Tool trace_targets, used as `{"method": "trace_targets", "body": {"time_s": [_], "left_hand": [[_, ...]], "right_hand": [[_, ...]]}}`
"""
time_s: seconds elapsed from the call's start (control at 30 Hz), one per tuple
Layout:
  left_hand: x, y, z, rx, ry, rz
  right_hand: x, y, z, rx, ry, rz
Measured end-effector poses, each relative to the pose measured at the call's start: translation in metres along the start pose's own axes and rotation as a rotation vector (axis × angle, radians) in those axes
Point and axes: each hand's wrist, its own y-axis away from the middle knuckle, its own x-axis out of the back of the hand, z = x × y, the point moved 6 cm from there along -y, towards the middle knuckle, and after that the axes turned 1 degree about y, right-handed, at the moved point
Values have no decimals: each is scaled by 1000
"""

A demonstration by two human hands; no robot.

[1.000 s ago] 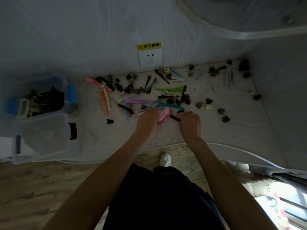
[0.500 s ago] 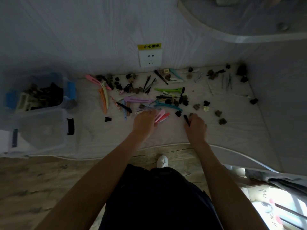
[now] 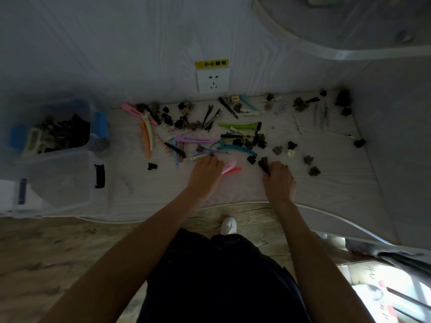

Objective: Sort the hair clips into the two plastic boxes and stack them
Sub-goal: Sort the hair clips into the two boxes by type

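Hair clips [image 3: 238, 149] still litter the worktop [image 3: 163, 197] mid-frame; our left hand [image 3: 206, 170] grips pink clips [image 3: 231, 169], our right hand [image 3: 278, 174] pinches a black clip [image 3: 263, 166]. At far left, one plastic box [image 3: 88, 108] holds clips; the nearer box [image 3: 58, 180] looks empty.

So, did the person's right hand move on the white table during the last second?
Yes. The right hand slid to the right, away from the pink hair clips, and it now grips a long black hair clip.

Boxes [image 3: 53, 159] left of scattered clips [image 3: 233, 136]
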Motion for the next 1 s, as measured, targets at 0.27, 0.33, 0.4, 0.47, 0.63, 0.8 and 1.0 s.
{"method": "trace_targets", "body": {"time_s": [0.27,0.33,0.4,0.47,0.63,0.8,1.0], "left_hand": [[-9,3,-2,-56,-43,28],[-11,6,-3,-70,-78,44],[-11,8,-5,-80,-109,75],[-9,9,-10,-59,-106,96],[8,22,-28,21,24,216],[28,30,-50,152,213,264],[26,38,-83,276,636,65]], "right_hand": [[18,-8,-27,170,-156,112],[22,-16,-54,319,-96,76],[16,-25,-78,444,27,38],[7,-35,-93,479,128,19],[-3,-44,-95,456,207,7],[-6,-45,-100,420,293,-3],[-11,-38,-111,514,403,3]]}}
